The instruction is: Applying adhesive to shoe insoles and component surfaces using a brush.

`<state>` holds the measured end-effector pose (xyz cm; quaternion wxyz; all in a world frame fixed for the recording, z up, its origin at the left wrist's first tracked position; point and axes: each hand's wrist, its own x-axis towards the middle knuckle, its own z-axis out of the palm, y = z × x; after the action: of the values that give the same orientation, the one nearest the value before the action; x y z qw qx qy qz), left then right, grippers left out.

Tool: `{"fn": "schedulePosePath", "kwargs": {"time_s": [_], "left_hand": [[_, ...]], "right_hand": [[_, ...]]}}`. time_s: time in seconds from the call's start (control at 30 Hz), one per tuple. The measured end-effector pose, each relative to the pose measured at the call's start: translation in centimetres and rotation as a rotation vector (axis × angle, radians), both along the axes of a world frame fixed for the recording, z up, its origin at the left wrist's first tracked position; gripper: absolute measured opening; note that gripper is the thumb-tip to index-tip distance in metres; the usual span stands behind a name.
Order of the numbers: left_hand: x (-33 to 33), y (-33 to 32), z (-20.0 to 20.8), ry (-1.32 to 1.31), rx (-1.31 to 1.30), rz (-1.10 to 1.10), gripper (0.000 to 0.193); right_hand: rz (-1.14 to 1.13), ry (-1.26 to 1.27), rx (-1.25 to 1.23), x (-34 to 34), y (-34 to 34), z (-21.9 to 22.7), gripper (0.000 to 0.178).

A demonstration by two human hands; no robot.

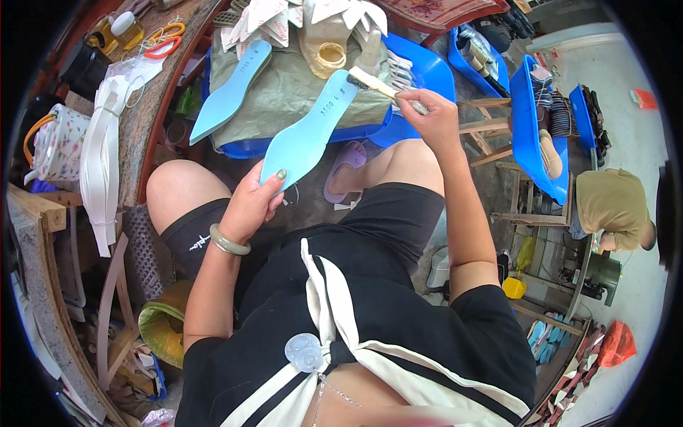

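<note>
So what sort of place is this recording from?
Probably a shoemaking workshop: the left hand holds a light-blue sole-shaped sheet, the right hand a pale-handled brush at its far end, and a blue plastic tub holds a beige shoe-shaped piece.

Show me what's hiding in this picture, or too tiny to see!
In the head view:
Underside of the held blue insole: faces away.
Part of the left hand: behind that insole.
Whether the brush is wet: too small to tell.
What the other person handles: too small.
</note>
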<state>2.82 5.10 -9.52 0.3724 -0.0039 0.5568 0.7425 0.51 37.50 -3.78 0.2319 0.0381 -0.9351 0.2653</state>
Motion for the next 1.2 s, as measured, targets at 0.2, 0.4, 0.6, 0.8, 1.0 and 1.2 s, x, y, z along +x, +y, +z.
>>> {"fn": "schedulePosePath", "kwargs": {"time_s": [0.2,0.4,0.6,0.8,1.0,1.2], "left_hand": [[-0.1,0.4,0.2,0.042,-0.042,-0.097,0.034],[-0.5,1.9,1.0,0.077,-0.045,-0.212,0.035],[-0.9,3.4,1.5,0.106,-0.025,-0.232,0.033],[-1.3,4.9,1.1,0.142,-0.016,-0.253,0.032],[-0.9,5.3,1.0,0.121,-0.101,-0.138,0.027],[-1.1,3.6,1.3,0.145,-0.135,-0.124,0.030]], "right_hand": [[0.227,-0.062,0.161,-0.3,2.0,3.4,0.008],[0.437,-0.114,0.316,0.2,3.0,5.8,0.008],[0.508,-0.107,0.364,1.6,2.8,6.3,0.011],[0.492,-0.081,0.221,2.9,0.4,3.7,0.012],[0.398,-0.090,-0.152,4.3,-4.2,-1.0,0.014],[0.221,-0.033,-0.126,3.0,-2.2,-2.1,0.009]]}}
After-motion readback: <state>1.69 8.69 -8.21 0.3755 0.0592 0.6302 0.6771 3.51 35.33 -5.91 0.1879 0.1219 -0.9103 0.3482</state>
